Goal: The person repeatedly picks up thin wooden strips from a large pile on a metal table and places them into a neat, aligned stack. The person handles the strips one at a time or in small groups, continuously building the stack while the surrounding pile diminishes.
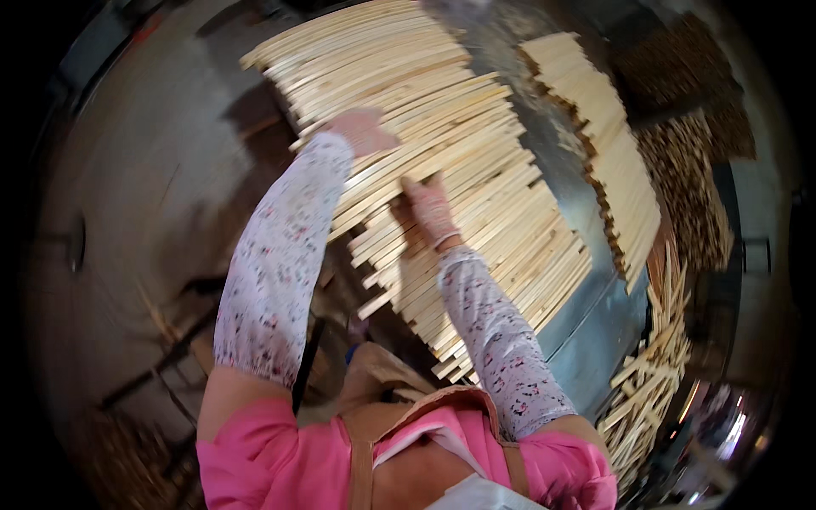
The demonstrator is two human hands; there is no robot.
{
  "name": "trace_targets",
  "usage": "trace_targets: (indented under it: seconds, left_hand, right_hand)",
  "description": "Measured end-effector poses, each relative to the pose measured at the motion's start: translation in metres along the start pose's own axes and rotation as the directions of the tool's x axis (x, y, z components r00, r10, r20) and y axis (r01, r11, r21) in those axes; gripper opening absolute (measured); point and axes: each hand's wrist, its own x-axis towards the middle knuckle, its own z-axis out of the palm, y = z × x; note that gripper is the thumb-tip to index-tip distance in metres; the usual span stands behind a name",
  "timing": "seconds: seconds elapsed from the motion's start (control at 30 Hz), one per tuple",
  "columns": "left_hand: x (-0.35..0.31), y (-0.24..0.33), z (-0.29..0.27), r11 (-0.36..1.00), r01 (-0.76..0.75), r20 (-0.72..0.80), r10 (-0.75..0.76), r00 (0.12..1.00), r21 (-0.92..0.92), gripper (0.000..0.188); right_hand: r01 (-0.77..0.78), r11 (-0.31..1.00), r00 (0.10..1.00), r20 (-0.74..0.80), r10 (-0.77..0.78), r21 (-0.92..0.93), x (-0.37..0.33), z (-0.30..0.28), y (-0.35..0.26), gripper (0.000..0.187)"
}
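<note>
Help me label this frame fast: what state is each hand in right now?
Left hand: looks open, blurred, at the wooden strips.
Right hand: at the strips; cannot tell whether its grip is closed.

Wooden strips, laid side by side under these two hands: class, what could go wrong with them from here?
1. The wooden strips have unevenly jutting ends; the right arm's patterned sleeve might catch one and drag it askew.
2. The left hand and right hand are both over the closely laid strips, so an uneven push might open gaps.
</note>
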Motion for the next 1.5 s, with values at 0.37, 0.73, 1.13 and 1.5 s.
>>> trace_targets:
  seconds: [0.37, 0.73, 1.13, 1.5]
  left_hand:
    - [-0.315, -0.025, -0.037, 0.957, 0.265, -0.571, -0.284, 0.770, -0.118, 0.065]
    - [-0.612, -0.179, 0.109, 0.715, 0.386, -0.620, -0.698, 0.359, -0.582, 0.055]
    - [-0.494, -0.349, 0.454, 0.489, 0.682, -0.062, -0.834, 0.549, -0.544, 0.081]
    - [-0.499, -0.323, 0.390, 0.672, 0.715, 0.078, -0.716, 0.694, -0.191, 0.098]
  right_hand:
    - [0.239, 0.946, 0.810, 0.582, -0.070, -0.220, -0.147, 0.116, -0.013, 0.063]
    - [0.556, 0.677, 0.434, 0.863, 0.259, -0.482, -0.264, 0.286, 0.184, 0.095]
    - [0.587, 0.168, 0.510, 0.522, 0.684, -0.792, -0.169, 0.183, 0.386, 0.048]
    - [0.549, 0.427, 0.774, 0.630, 0.066, -0.719, -0.279, 0.046, 0.154, 0.065]
